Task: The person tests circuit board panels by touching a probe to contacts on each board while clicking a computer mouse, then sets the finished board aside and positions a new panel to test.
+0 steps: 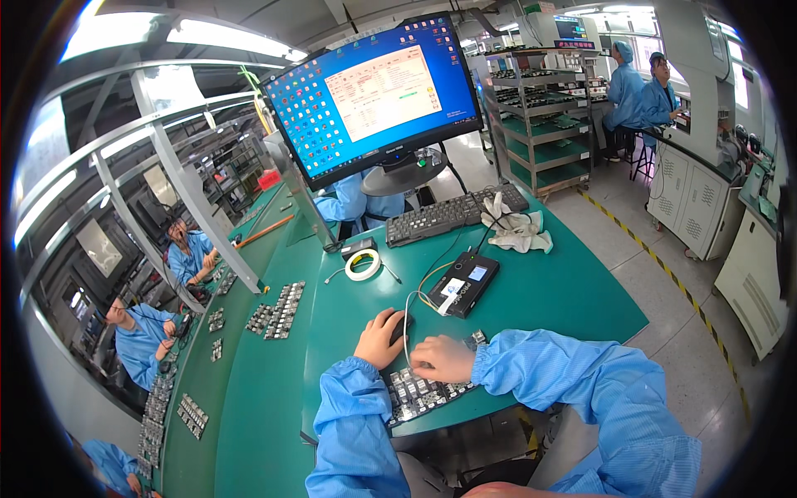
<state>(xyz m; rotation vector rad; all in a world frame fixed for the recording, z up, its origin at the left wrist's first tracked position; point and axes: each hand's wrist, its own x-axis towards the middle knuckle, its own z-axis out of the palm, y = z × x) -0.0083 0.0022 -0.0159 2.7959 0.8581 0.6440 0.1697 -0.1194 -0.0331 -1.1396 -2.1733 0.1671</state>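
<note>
My left hand (379, 339) is closed over a black computer mouse (402, 327) on the green tabletop. Beside it, my right hand (444, 358) is bent down over a panel of small circuit boards (415, 397) lying at the table's near edge. A white cable (406, 324) runs from a black box-shaped device with a small screen (463, 283) down to my right fingertips, which look pinched on its end. The tip of the cable is hidden by the fingers. Part of the panel disappears under my right hand and sleeve.
Behind the device stand a monitor (378, 95), a keyboard (452, 214) and white gloves (516, 226). A roll of tape (363, 265) lies left of the device. More board panels (285, 310) lie further left. People in blue sit along the left bench; a tray rack (544, 124) stands behind.
</note>
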